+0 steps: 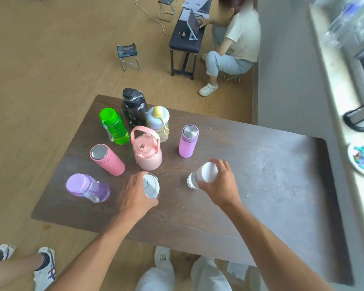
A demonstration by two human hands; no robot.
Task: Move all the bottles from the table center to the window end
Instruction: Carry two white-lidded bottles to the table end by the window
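left hand hides most of the white-lidded bottle.

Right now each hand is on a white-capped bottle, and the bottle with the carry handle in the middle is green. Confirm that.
Not quite. The head view shows the bottle with the carry handle is pink; the green bottle stands behind it. The left hand and right hand are each on a white-capped bottle.

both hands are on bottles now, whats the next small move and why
Probably lift both and carry them right, toward the window end. The left hand wraps the white-lidded bottle, the right hand grips the clear white-capped bottle, and the table there looks bare.
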